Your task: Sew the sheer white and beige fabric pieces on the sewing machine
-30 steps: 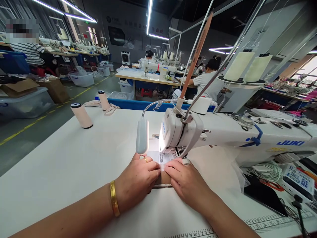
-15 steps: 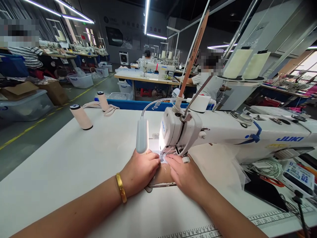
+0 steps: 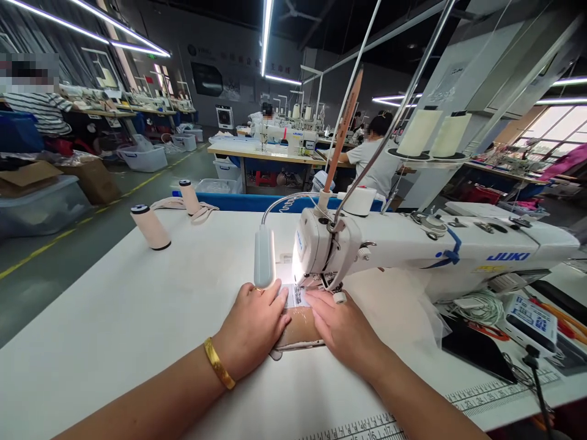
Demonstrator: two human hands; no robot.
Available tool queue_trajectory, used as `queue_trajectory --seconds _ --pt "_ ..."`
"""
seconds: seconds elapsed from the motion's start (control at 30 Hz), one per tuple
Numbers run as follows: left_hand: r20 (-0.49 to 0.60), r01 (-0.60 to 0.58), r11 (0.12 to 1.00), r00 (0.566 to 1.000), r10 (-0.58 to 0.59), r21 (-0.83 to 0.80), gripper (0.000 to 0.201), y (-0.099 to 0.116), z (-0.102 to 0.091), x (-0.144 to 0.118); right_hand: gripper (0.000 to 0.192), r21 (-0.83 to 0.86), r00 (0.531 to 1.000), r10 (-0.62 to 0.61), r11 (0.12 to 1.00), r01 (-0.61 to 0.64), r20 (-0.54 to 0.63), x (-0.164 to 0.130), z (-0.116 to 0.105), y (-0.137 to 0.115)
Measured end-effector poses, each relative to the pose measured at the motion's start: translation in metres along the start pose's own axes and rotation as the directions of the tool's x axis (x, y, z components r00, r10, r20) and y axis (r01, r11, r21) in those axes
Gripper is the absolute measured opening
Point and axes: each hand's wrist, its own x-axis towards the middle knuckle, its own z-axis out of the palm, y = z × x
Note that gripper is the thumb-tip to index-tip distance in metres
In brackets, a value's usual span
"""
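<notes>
A small, thin, smooth white cloth [image 3: 288, 297] lies flat under the metal foot of a glossy white sewing machine [image 3: 316, 244], just beyond a shiny brown rectangular plate [image 3: 300, 325]. It sits between the fingertips: the left hand [image 3: 257, 327] rests at its left with thumb and forefinger spread; the right hand [image 3: 343, 324] has fingers together at its right edge, any pinch hidden. Half a second ago the left fingers bunched closer to the foot. A rounded lamp [image 3: 263, 256] hangs above the white bench [image 3: 183, 293].
</notes>
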Motion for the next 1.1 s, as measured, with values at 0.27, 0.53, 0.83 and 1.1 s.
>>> queue_trajectory --seconds 0.27,0.53,0.83,1.1 --pt "0.046 -0.154 0.85 0.978 0.204 -0.503 0.019 0.02 -0.023 -0.027 0.038 0.298 0.969 -0.247 0.926 0.232 0.013 0.002 -0.009 -0.021" --pt "-0.115 -0.036 0.971 0.993 0.009 -0.236 0.008 -0.021 -0.006 -0.014 0.042 0.354 0.941 -0.324 0.895 0.272 0.095 -0.002 -0.018 -0.025" --pt "-0.195 -0.058 0.954 0.981 -0.001 -0.295 0.025 -0.019 0.01 -0.006 0.031 0.446 0.926 -0.344 0.861 0.245 0.155 -0.007 -0.026 -0.028" --pt "-0.413 -0.24 0.887 0.909 0.063 -0.393 0.017 -0.007 0.011 -0.014 0.02 0.392 0.982 0.165 0.901 -0.186 0.087 -0.004 -0.017 -0.024"
